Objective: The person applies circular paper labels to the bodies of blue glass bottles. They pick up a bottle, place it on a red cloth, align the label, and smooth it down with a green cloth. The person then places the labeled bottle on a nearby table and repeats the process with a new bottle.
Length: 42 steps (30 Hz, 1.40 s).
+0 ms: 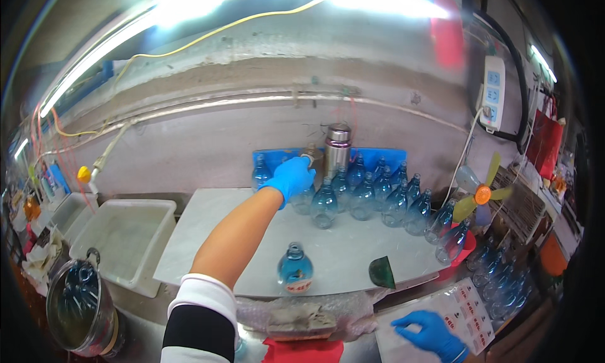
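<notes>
My left hand (291, 177), in a blue glove, reaches far across the grey worktop (208, 227) and closes on the top of a blue glass bottle (304, 198) in the back row. Several more blue bottles (372, 196) stand in a line curving right. A single blue bottle with a red and white label (294, 270) stands near the front edge. My right hand (432, 333), also gloved, rests with pinched fingers on a sheet of labels (463, 309) at the lower right.
A steel flask (337, 150) stands behind the bottles against the wall. A white tub (126, 240) and a metal pot (79, 306) sit at left. A small fan (480, 195) and a dark green scraper (382, 271) are at right. Bubble wrap (302, 316) lies in front.
</notes>
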Each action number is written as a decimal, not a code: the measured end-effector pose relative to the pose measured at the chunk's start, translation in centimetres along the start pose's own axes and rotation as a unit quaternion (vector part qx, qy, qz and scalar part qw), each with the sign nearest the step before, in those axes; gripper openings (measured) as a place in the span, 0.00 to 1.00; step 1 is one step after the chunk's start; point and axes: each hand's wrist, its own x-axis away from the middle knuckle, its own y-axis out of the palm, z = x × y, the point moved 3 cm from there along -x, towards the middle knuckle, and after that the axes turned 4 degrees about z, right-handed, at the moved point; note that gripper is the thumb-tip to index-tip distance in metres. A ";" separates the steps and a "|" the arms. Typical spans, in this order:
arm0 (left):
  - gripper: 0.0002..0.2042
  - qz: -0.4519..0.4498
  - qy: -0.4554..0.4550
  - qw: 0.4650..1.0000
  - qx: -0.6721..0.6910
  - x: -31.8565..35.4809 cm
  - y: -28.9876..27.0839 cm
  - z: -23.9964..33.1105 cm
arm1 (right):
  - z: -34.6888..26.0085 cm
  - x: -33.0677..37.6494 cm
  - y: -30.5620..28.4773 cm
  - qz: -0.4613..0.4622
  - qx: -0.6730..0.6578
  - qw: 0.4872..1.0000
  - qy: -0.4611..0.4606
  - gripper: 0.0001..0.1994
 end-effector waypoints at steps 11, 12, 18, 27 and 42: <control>0.13 0.124 0.014 0.992 0.031 1.1 -1.3 -3.3 | 2.1 -9.5 4.3 0.205 0.221 0.942 -0.150 0.23; 0.12 0.168 -0.057 0.982 0.060 2.5 -4.2 -1.1 | 4.6 -9.9 4.4 0.219 0.260 0.929 -0.146 0.26; 0.14 0.355 -0.133 0.925 0.012 22.2 -22.7 -3.2 | 5.3 -12.9 4.7 0.018 0.297 0.955 -0.005 0.25; 0.13 0.241 -0.355 0.849 -0.308 47.7 -36.5 -9.0 | 10.8 -2.2 -3.4 0.216 -0.323 0.914 0.114 0.17; 0.11 0.061 -0.456 0.805 -0.374 56.3 -32.1 -17.6 | 10.9 18.8 -4.5 0.294 -0.535 0.726 0.317 0.15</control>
